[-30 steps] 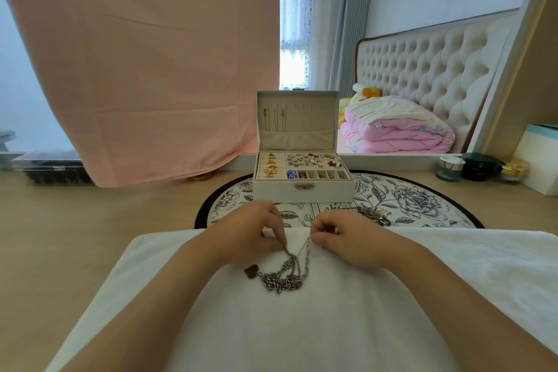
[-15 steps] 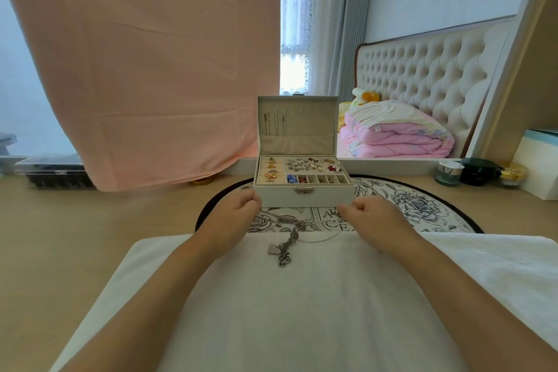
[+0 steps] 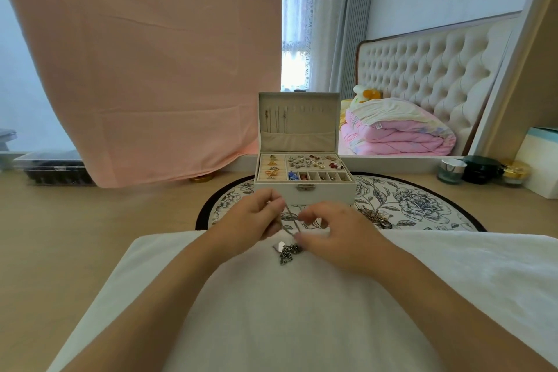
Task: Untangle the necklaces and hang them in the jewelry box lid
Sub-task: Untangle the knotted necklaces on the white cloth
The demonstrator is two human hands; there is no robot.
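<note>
A tangle of silver necklaces [image 3: 288,252] with a small pale pendant lies on the white cloth [image 3: 302,311], its chains rising to my fingers. My left hand [image 3: 256,217] pinches a thin chain just above the tangle. My right hand [image 3: 335,232] pinches the chain from the right, its fingers curled over the bundle. Behind them stands the open white jewelry box [image 3: 305,187], its upright lid [image 3: 299,122] showing a few thin chains hanging at the left above a pocket. Another darker heap of chains [image 3: 373,216] lies on the mat to the right.
The box stands on a round floral mat [image 3: 416,205]. Its tray holds rings, earrings and beads. Jars [image 3: 480,170] and a white box [image 3: 540,160] stand at the right. A pink cloth hangs at the back left, a mirror shows a bed.
Half a second ago my hands were spread apart beside the box front; now both have come back together over the tangle and pinch its chains.
</note>
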